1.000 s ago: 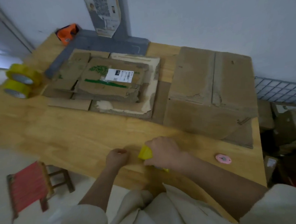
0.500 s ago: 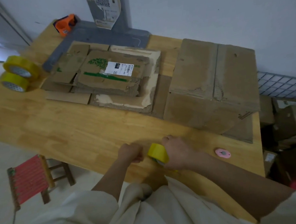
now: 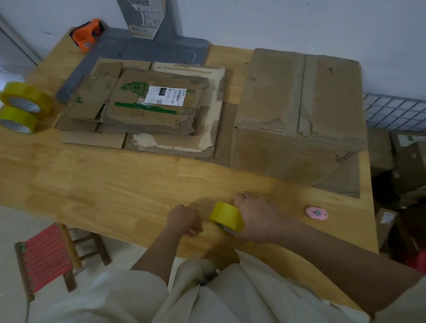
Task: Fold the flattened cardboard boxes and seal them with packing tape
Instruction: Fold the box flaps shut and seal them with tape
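Observation:
My right hand (image 3: 257,216) grips a yellow packing tape roll (image 3: 226,219) on edge near the front of the wooden table (image 3: 108,182). Just left of the roll, my left hand (image 3: 185,220) is curled, its fingertips pinched together at the tape's loose end; the strip itself is too faint to see. A stack of flattened cardboard boxes (image 3: 151,107), the top one with a white label, lies at the back middle. An assembled cardboard box (image 3: 299,116) stands at the back right, flaps closed.
Two yellow tape rolls (image 3: 21,108) are stacked at the left edge. An orange tape dispenser (image 3: 87,35) sits on a grey mat at the back. A pink round cutter (image 3: 316,213) lies right of my hands. A red stool (image 3: 45,256) stands below left; more boxes are on the floor, right.
The tape roll has tilted out from under my right hand and shows more. Both hands have shifted slightly right along the table's front edge.

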